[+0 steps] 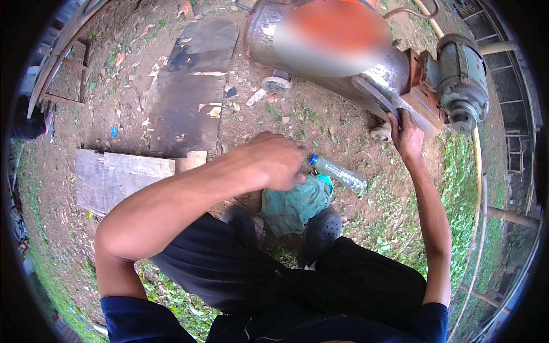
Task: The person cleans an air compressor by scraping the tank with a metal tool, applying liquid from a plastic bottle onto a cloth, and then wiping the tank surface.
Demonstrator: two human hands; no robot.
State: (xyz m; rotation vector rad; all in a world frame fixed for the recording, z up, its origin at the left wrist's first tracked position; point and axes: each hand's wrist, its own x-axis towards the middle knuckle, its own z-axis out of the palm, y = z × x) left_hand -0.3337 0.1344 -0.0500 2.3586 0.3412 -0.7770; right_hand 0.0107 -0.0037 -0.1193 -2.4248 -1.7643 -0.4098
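My left hand (276, 160) hangs in front of me, slightly blurred, its fingers curled downward. Whether anything is inside it is hidden. A teal cloth (294, 208) lies just below it, between my shoes. Close by on the soil rests a clear plastic bottle (343, 175) with a blue cap. With thumb and fingers, my right hand (405, 133) grips the near end of a flat metal bracket (375, 95). This bracket adjoins a worn metal tank (296, 81), partly hidden by a blurred patch. At the tank's right end sits a grey-green electric motor (463, 75).
Small wheels (276, 84) stand under the tank. A dark, peeling board (186, 111) and a paler board (124, 176) lie on the ground to the left. Farther left is a wooden frame (64, 100). Poles (477, 163) run along the right side.
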